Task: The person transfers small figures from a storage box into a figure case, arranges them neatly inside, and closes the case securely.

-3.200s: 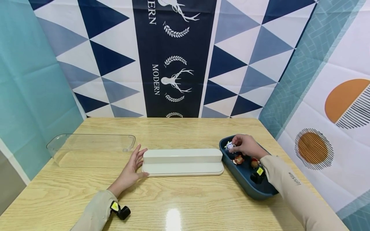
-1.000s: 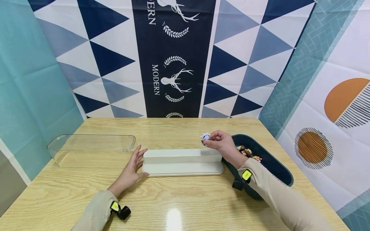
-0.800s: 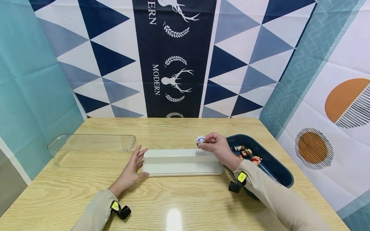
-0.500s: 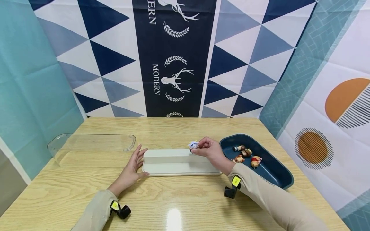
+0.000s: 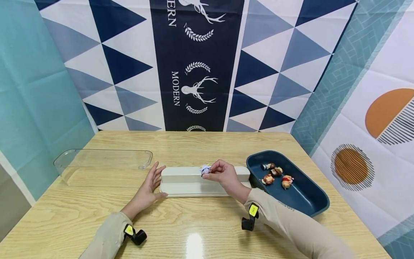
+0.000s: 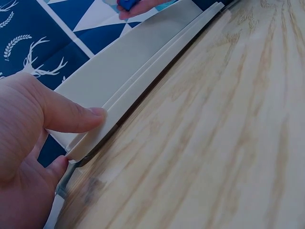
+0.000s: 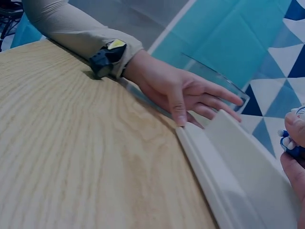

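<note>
Head view looks down toward 12 o'clock; nearer wrist views, left facing 2, right 10, share the white stand (image 5: 189, 186).

A white-blue figurine (image 5: 205, 170) hovers above the stand (image 5: 182, 177).

Ahead of you, beyond the pale wood-grained bench (image 5: 207, 216), hangs a cloth (image 5: 129, 64) of navy, grey-blue and white triangles, divided by a navy panel (image 5: 223, 72) where white deer heads (image 5: 185, 89), wreaths (image 5: 198, 65) and the word MODERN (image 5: 175, 88) lie sideways. A creased teal sheet (image 5: 38, 90) covers your left, ending low in a white strip (image 5: 16, 180) above a grey patch (image 5: 9, 205). To your right, a brick-lined teal band (image 5: 352, 61) borders a white hanging (image 5: 385, 169) with orange and striped rounds (image 5: 350, 163). A bright reflection (image 5: 194, 244) gleams on the bench's near side.
</note>
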`<move>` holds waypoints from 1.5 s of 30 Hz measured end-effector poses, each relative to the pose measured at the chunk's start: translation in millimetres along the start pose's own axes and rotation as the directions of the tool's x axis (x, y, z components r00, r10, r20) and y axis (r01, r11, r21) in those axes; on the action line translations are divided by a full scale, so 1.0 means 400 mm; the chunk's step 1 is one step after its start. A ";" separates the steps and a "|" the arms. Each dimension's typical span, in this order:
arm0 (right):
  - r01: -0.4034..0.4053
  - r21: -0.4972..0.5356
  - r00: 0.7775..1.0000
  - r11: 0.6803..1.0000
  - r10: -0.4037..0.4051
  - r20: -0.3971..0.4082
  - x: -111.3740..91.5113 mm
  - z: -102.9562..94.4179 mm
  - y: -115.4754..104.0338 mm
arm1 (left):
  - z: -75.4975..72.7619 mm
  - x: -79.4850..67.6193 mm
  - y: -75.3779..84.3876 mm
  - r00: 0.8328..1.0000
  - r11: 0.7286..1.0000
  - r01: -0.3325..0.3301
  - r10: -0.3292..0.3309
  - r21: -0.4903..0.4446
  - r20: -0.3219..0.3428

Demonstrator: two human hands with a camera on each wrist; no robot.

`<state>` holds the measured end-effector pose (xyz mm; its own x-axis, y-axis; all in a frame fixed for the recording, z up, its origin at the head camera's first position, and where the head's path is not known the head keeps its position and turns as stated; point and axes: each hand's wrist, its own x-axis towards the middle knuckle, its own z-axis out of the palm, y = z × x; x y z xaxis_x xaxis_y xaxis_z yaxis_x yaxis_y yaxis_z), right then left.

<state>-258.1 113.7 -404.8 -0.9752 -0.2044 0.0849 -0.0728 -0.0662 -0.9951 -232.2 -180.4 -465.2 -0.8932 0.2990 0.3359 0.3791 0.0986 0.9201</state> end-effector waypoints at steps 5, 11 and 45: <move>0.017 0.013 1.000 1.000 -0.016 -0.005 -0.006 0.024 0.020 | 0.000 -0.001 -0.001 1.000 1.000 0.001 -0.001 -0.004 0.001; 0.054 0.001 0.999 0.999 -0.054 0.011 -0.009 0.055 0.048 | 0.000 -0.004 0.000 1.000 1.000 0.000 0.000 0.004 -0.004; 0.294 -0.267 0.956 0.918 -0.283 0.078 -0.016 0.162 0.127 | 0.007 0.000 0.006 0.999 0.999 -0.048 0.048 -0.003 0.002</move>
<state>-241.9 48.3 -452.7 -0.8953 -0.2526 0.3670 -0.4092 0.1404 -0.9016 -230.6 -177.6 -463.5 -0.8735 0.3052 0.3793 0.4209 0.0817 0.9034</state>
